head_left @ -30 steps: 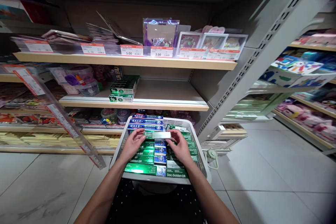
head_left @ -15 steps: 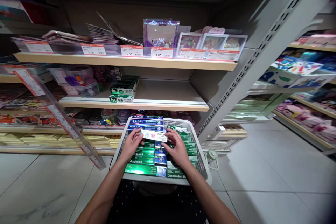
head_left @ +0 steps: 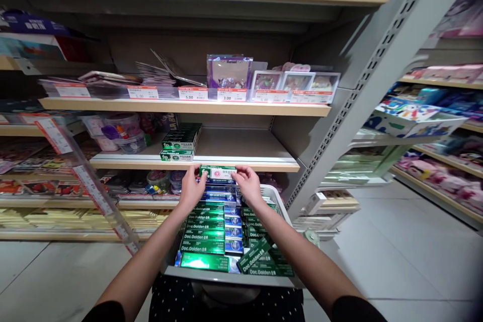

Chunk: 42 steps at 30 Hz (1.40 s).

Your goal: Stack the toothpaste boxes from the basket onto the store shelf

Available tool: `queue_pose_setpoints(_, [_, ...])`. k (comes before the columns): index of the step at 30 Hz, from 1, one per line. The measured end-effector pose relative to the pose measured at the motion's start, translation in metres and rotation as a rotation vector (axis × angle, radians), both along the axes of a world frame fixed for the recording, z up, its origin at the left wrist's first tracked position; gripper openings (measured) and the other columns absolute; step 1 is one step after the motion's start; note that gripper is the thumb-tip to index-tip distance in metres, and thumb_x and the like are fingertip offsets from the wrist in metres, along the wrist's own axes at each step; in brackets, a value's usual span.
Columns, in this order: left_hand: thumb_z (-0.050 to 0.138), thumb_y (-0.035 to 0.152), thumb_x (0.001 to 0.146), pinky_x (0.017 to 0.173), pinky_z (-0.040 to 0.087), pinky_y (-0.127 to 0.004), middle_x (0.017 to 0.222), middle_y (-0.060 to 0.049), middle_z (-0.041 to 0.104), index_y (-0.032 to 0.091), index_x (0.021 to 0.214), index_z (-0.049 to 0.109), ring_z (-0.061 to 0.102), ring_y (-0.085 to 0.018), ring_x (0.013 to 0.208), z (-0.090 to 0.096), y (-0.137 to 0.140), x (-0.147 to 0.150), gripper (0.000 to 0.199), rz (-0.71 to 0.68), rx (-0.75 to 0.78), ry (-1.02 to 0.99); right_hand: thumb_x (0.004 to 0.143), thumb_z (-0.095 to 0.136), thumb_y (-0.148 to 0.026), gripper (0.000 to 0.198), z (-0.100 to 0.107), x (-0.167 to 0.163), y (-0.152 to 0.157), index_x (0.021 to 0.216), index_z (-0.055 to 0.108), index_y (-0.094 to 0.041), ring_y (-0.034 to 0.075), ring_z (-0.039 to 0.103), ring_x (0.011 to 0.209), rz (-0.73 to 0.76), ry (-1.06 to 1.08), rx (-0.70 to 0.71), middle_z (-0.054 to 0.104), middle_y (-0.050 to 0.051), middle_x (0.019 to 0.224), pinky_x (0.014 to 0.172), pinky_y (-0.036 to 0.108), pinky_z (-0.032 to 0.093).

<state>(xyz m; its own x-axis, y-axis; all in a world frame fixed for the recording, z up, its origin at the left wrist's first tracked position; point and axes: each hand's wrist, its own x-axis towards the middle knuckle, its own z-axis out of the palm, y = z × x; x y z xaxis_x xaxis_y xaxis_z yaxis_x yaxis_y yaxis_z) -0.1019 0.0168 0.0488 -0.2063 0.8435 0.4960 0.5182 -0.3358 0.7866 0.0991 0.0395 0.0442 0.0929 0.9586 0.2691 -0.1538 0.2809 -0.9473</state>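
Observation:
Between both hands is a green and white toothpaste box [head_left: 219, 173], held level at the front edge of the half-height shelf [head_left: 241, 147]. The fingers of my left hand [head_left: 192, 186] are closed on its left end, and those of my right hand [head_left: 248, 185] on its right end. Below them a light grey plastic basket [head_left: 222, 277] holds rows of green Doc.Golden boxes [head_left: 204, 235] and blue boxes [head_left: 234, 232]. One green box [head_left: 255, 255] lies slanted across others at the basket's near right. A stack of similar toothpaste boxes [head_left: 179, 141] stands on the shelf, left of its middle.
Clear plastic tubs [head_left: 128, 133] sit left of the stack. Above, a shelf with price tags [head_left: 192, 93] carries flat packs and framed items. A slotted grey upright [head_left: 339, 110] rises at the right, and a price-tag strip [head_left: 88, 186] slants at the left.
Both hands have carried the toothpaste box from above the basket forward to the shelf edge. The view has tilted upward, and a green box now lies slanted in the basket.

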Motion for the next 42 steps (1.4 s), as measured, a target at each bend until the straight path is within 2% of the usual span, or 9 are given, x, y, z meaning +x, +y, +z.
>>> queue_pose_setpoints(3, [0.060,0.033,0.085,0.093,0.051,-0.040,0.115,-0.013,0.061,0.017,0.112,0.059,0.063,-0.024,0.103,0.013,0.036,0.000,0.031,0.062,0.116,0.005,0.071,0.071,-0.037,0.035,0.010,-0.016,0.036,0.097,0.058,-0.018,0.021,0.065,0.095,-0.082,-0.043,0.094,0.065,0.007,0.094,0.093,0.040,0.053])
queue_pose_setpoints(7, [0.065,0.030,0.082,0.089,0.054,-0.039,0.112,-0.014,0.065,0.015,0.115,0.059,0.066,-0.023,0.099,0.006,0.066,0.002,0.037,0.083,0.069,-0.137,0.077,0.064,-0.033,0.030,0.005,-0.027,0.063,0.101,0.058,-0.018,0.020,0.063,0.100,-0.185,-0.212,0.173,0.061,0.009,0.106,0.094,0.040,0.054])
queue_pose_setpoints(10, [0.065,0.031,0.083,0.088,0.054,-0.040,0.104,-0.013,0.069,0.014,0.112,0.062,0.068,-0.023,0.096,-0.001,0.073,0.001,0.034,0.090,0.022,-0.158,0.079,0.062,-0.028,0.028,-0.001,-0.027,0.067,0.105,0.058,-0.019,0.020,0.061,0.100,-0.214,-0.343,0.237,0.057,0.009,0.111,0.094,0.040,0.054])
queue_pose_setpoints(15, [0.062,0.029,0.085,0.087,0.053,-0.040,0.103,-0.014,0.070,0.014,0.115,0.061,0.068,-0.025,0.096,-0.002,0.081,-0.002,0.033,0.101,0.030,-0.020,0.080,0.059,-0.019,0.022,0.005,-0.020,0.070,0.102,0.059,-0.019,0.021,0.060,0.092,-0.234,-0.571,0.314,0.055,0.009,0.106,0.089,0.039,0.053])
queue_pose_setpoints(23, [0.055,0.031,0.090,0.086,0.051,-0.042,0.103,-0.015,0.069,0.015,0.116,0.058,0.067,-0.028,0.095,-0.007,0.097,-0.001,0.031,0.152,0.053,0.180,0.083,0.054,-0.018,0.019,0.006,-0.021,0.085,0.101,0.057,-0.021,0.022,0.057,0.089,-0.268,-0.675,0.337,0.051,0.008,0.104,0.085,0.038,0.050])
queue_pose_setpoints(29, [0.049,0.034,0.093,0.089,0.049,-0.044,0.109,-0.016,0.067,0.015,0.123,0.055,0.065,-0.030,0.100,-0.007,0.094,0.007,0.037,0.206,0.050,0.230,0.088,0.046,-0.020,0.022,0.005,-0.029,0.084,0.108,0.055,-0.019,0.024,0.057,0.090,-0.329,-0.756,0.333,0.051,0.010,0.107,0.084,0.039,0.049])
queue_pose_setpoints(36, [0.047,0.029,0.093,0.107,0.039,-0.045,0.140,-0.019,0.051,0.012,0.144,0.037,0.051,-0.031,0.126,-0.006,0.081,0.004,0.055,0.066,0.087,0.250,0.085,0.051,-0.021,0.041,0.000,-0.025,0.082,0.126,0.049,-0.018,0.027,0.054,0.108,-0.303,-0.702,0.367,0.051,0.014,0.118,0.095,0.042,0.047])
queue_pose_setpoints(39, [0.046,0.027,0.093,0.112,0.034,-0.043,0.146,-0.015,0.045,0.014,0.146,0.034,0.043,-0.029,0.134,0.001,0.061,-0.001,0.056,-0.003,0.103,0.281,0.084,0.052,-0.022,0.043,0.003,-0.021,0.069,0.127,0.048,-0.016,0.026,0.054,0.111,-0.256,-0.619,0.365,0.051,0.015,0.121,0.097,0.042,0.047])
queue_pose_setpoints(42, [0.045,0.027,0.093,0.112,0.035,-0.042,0.141,-0.012,0.051,0.018,0.142,0.043,0.047,-0.027,0.131,0.005,0.024,-0.012,0.049,-0.012,0.106,0.285,0.088,0.048,-0.022,0.037,0.006,-0.017,0.032,0.125,0.050,-0.019,0.024,0.052,0.118,-0.225,-0.583,0.396,0.051,0.014,0.126,0.101,0.039,0.046])
